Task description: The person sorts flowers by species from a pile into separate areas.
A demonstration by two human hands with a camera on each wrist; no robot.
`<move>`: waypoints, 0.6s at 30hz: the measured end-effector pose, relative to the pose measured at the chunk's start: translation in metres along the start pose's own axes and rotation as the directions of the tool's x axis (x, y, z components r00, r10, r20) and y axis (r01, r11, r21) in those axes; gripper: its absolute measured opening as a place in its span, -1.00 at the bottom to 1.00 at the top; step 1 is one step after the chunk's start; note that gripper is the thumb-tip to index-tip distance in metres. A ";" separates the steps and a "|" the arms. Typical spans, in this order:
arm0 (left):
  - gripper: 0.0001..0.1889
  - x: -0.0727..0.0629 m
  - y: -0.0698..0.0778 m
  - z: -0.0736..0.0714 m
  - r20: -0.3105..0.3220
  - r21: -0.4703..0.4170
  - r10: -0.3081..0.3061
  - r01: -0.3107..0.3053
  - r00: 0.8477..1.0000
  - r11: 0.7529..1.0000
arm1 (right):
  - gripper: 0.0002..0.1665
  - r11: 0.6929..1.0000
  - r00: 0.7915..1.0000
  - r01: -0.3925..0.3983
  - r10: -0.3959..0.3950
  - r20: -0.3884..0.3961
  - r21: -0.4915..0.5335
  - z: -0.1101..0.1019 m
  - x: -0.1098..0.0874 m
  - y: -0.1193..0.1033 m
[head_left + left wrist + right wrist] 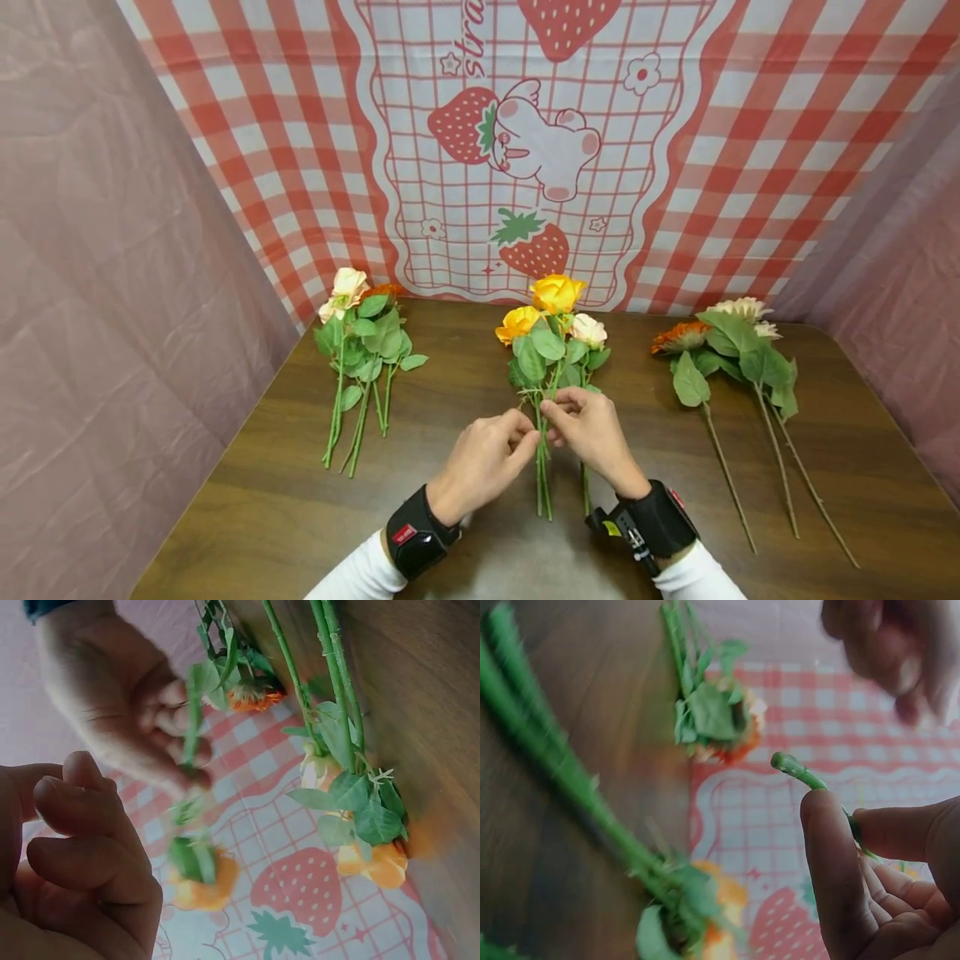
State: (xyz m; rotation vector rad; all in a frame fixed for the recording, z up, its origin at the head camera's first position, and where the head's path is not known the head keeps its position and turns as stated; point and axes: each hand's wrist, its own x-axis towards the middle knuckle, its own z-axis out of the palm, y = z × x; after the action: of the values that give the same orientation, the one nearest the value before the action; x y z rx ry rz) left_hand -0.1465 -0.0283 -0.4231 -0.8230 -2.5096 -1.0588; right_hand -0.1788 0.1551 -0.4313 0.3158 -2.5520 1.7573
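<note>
Thumb and fingertips of my right hand pinch the short green stem of a yellow rose. In the right wrist view, the stem's cut end sticks out past those fingers. My left hand hovers just beside it with bent, loose fingers; the left wrist view shows nothing in them. Beneath the hands, another yellow rose and a cream rose lie on the table, stems toward me. The held rose looks blurred in the left wrist view.
On the left of the brown table lies a bunch with cream roses and an orange flower. Long-stemmed orange and whitish flowers lie at the right. A checkered strawberry cloth hangs behind.
</note>
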 end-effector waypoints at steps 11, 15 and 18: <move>-0.94 -0.002 0.004 0.000 0.022 0.029 -0.004 0.004 1.000 1.000 | -0.74 0.994 0.994 -0.091 0.094 0.049 -0.059 -0.001 0.022 0.029; -0.94 -0.001 0.005 0.000 0.025 0.035 -0.002 0.002 1.000 0.999 | -0.78 0.994 0.991 -0.102 0.105 0.078 -0.046 0.002 0.030 0.034; -0.94 0.000 0.005 -0.001 0.042 0.033 0.001 -0.002 0.999 0.999 | -0.82 0.992 0.987 -0.115 0.120 0.108 -0.050 0.004 0.033 0.036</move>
State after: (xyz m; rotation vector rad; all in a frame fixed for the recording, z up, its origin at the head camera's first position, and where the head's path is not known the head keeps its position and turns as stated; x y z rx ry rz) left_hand -0.1429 -0.0260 -0.4195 -0.8457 -2.5535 -1.0072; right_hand -0.2170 0.1589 -0.4617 0.2747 -2.7355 1.7668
